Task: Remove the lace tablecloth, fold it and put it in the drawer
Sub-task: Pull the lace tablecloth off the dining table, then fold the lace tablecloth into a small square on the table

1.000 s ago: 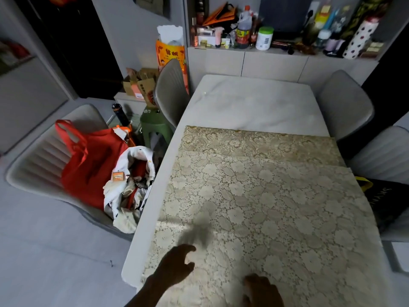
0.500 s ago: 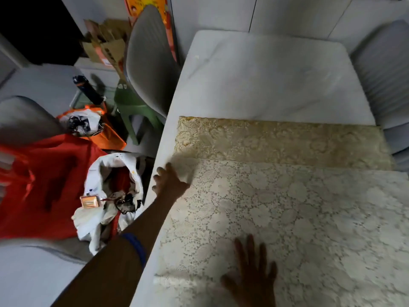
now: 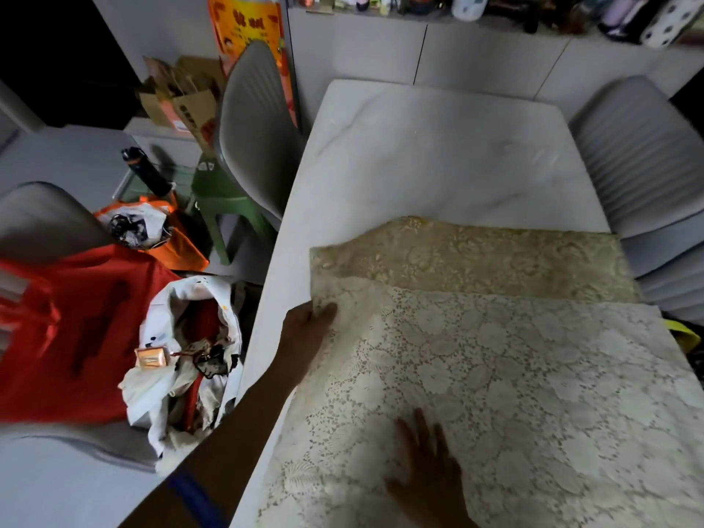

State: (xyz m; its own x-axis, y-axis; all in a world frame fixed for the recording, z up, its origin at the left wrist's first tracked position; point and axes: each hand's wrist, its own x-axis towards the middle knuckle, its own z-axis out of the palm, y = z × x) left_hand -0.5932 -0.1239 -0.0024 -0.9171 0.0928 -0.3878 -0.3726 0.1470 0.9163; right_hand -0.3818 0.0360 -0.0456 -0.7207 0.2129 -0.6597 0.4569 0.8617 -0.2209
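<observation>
The cream lace tablecloth [image 3: 514, 375] lies partly folded over the near half of the white table [image 3: 438, 158], with a golden layer showing along its far edge. My left hand [image 3: 306, 322] pinches the cloth's far left corner at the table's left side, and that corner is lifted a little. My right hand [image 3: 430, 470] rests flat on the lace near the front, fingers spread. No drawer is visible.
A grey chair [image 3: 251, 131] stands at the table's left, two more grey chairs [image 3: 640, 154] at the right. A red bag [image 3: 72, 329] and a white bag [image 3: 186, 356] sit on a near-left chair. Cabinets [image 3: 476, 59] with bottles line the back wall.
My left hand has reached forward along the left edge and taken hold of the cloth's far left corner, raising it. My right hand has spread flat on the lace.
</observation>
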